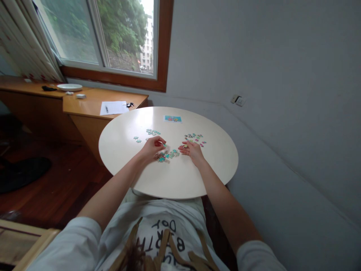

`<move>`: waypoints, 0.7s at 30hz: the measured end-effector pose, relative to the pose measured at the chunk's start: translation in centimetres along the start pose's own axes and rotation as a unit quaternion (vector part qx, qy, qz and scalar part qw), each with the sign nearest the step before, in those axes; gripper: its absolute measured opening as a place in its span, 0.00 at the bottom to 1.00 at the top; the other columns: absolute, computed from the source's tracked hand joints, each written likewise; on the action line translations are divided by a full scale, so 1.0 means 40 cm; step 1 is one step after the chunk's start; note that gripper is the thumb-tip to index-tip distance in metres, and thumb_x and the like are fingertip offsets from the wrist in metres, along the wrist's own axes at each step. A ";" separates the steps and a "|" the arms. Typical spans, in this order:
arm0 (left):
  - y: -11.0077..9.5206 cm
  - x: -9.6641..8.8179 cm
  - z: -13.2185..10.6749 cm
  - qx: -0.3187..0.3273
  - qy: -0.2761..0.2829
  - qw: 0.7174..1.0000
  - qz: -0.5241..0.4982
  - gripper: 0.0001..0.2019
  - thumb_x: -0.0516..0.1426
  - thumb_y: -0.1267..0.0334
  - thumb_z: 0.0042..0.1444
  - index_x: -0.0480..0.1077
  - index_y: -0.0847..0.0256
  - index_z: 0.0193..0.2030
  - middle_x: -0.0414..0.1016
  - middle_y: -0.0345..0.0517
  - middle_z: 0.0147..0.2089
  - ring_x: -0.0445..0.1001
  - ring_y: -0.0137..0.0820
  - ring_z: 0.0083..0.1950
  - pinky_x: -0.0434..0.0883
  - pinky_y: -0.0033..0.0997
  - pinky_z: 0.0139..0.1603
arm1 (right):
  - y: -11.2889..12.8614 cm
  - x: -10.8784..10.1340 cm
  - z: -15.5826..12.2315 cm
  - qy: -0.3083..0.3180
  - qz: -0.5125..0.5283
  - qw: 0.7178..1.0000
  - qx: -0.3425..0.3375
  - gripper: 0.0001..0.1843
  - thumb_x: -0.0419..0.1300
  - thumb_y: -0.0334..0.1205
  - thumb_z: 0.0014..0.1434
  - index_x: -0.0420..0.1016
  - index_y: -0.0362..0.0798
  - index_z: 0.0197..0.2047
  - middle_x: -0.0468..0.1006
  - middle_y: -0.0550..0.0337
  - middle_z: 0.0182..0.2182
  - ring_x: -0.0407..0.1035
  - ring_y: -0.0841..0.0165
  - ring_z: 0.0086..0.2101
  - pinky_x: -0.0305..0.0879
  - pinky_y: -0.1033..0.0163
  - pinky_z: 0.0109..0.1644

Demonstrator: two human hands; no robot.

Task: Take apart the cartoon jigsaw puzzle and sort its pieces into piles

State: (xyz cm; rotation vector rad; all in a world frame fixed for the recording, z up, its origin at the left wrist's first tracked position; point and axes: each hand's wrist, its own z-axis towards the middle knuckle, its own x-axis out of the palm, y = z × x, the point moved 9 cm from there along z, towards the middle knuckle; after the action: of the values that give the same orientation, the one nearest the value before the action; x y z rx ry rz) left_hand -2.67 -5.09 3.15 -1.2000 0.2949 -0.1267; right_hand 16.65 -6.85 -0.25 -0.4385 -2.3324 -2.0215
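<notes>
My left hand (153,146) is above the round table, thumb and fingers closed on a small greenish jigsaw puzzle piece (164,145). Palm turned up, my right hand (194,151) holds a few jigsaw puzzle pieces (185,146) between its thumb and fingers. Between and below the hands lies a loose pile of teal and mixed pieces (161,159). A coloured group of pieces (196,136) is spread just beyond my right hand. Beyond my left hand sits a cluster of teal pieces (152,132), with a couple of single pieces (138,141) to its left.
The white table (169,184) has a small printed picture card (172,119) near its far edge. Behind it at left, a wooden desk (93,96) bears a paper sheet (113,108), keys (129,105) and a white plate (69,87). A wall (270,113) stands at right.
</notes>
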 end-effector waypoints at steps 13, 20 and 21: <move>0.004 0.002 -0.001 -0.005 0.002 1.000 0.001 0.12 0.64 0.62 0.37 0.67 0.63 0.28 0.73 0.42 0.31 0.71 0.26 0.30 0.68 0.30 0.34 | -0.002 0.004 0.008 0.018 0.030 0.999 -0.014 0.08 0.53 0.22 0.55 0.69 0.41 0.34 0.78 0.57 0.22 0.76 0.70 0.26 0.75 0.63 0.37; 0.009 0.003 0.001 -0.001 0.002 1.000 0.001 0.12 0.64 0.63 0.37 0.68 0.63 0.28 0.72 0.41 0.29 0.71 0.26 0.29 0.69 0.30 0.34 | 0.003 0.006 0.015 0.035 0.031 0.998 -0.048 0.09 0.56 0.21 0.53 0.70 0.42 0.36 0.79 0.60 0.23 0.75 0.72 0.26 0.75 0.63 0.40; 0.009 0.003 0.001 -0.001 0.002 1.000 0.002 0.12 0.64 0.63 0.37 0.68 0.63 0.28 0.72 0.40 0.28 0.71 0.26 0.29 0.69 0.30 0.34 | 0.003 0.006 0.017 0.037 0.032 0.997 -0.052 0.10 0.58 0.21 0.53 0.70 0.43 0.36 0.79 0.61 0.23 0.75 0.72 0.26 0.75 0.63 0.41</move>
State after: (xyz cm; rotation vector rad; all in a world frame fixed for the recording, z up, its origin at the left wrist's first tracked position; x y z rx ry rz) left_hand -2.55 -4.94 2.81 -1.2012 0.3009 -0.1254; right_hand 16.56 -6.14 -0.19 -0.4282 -2.1502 -2.1001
